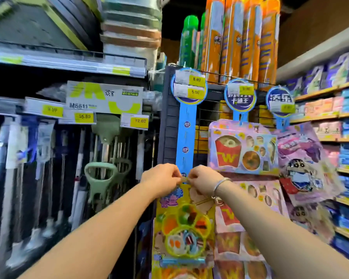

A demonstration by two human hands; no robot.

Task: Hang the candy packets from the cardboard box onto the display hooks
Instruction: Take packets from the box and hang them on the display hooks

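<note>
A yellow candy packet (pixel 182 228) with a flower-shaped tray of sweets hangs in front of the blue display strip (pixel 185 137). My left hand (pixel 159 179) and my right hand (pixel 203 178) both pinch the packet's top edge against the strip, at one of its lower hooks. The hook itself is hidden by my fingers. A silver bracelet sits on my right wrist. Another yellow packet (pixel 179 272) shows at the bottom edge, below the held one. The cardboard box is not in view.
Pink packets with a red fries box (pixel 242 146) hang on the strip to the right, purple cartoon packets (pixel 308 164) further right. Mops and brooms (pixel 101 174) hang at the left. Orange spray cans (pixel 242 39) stand above. Shelves of goods (pixel 347 137) run along the right.
</note>
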